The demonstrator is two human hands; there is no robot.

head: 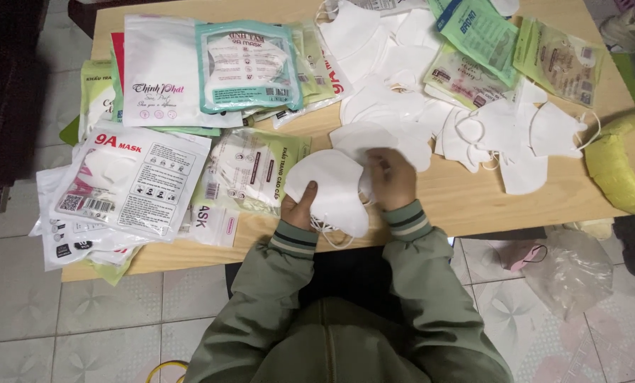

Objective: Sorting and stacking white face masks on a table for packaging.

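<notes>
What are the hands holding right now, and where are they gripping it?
Both hands hold a small stack of white face masks: the left hand grips its lower left edge, the right hand pinches its upper right edge.

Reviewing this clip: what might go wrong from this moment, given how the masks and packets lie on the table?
The stack of white masks held by the left hand and right hand hangs over the table edge; its ear loops dangle and it may slip to the floor. The packets at the left overhang the edge and could slide off. The loose masks lie tangled, so loops might snag when one is lifted.
</notes>
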